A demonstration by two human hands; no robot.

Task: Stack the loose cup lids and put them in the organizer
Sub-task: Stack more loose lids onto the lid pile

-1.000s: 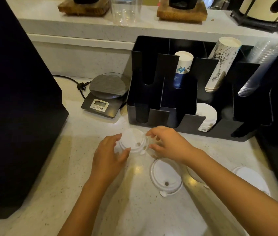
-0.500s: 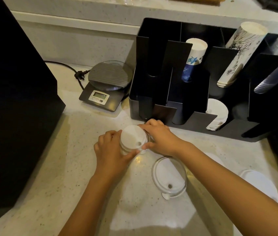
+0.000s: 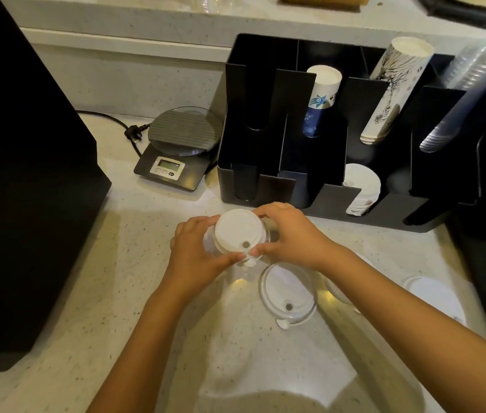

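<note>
Near the bottom edge: two bare arms reach up over the pale counter (image 3: pixel 80 338).
Loose lid at 6 o'clock: a clear cup lid (image 3: pixel 287 295) lies flat on the counter, just below the right wrist.
Loose lids at 4 o'clock: one more lid (image 3: pixel 435 295) lies by itself; another peeks out from under the right arm, mostly hidden.
Left hand (image 3: pixel 197 257): curled around the left side of the small lid stack (image 3: pixel 239 232), thumb at its near edge.
Right hand (image 3: pixel 290 238): fingers pinch the right side of the same stack, closed on it.
Step now: I think the hands are squaring up the lids they hold, just above the counter at the middle.
Next move: likely set this stack down on the clear lid, lining up the rims, with a soft push.
Organizer (image 3: pixel 265 186) at 12 o'clock: black box with slots.
Front slot at 1 o'clock: white lids (image 3: pixel 360 186) standing on edge.
Back slots: blue paper cups (image 3: pixel 322 96), printed paper cups (image 3: pixel 393 87), clear plastic cups (image 3: pixel 468 93).
Left slots: look empty.
Scale (image 3: pixel 182 144) at 11 o'clock: beside the organizer.
</note>
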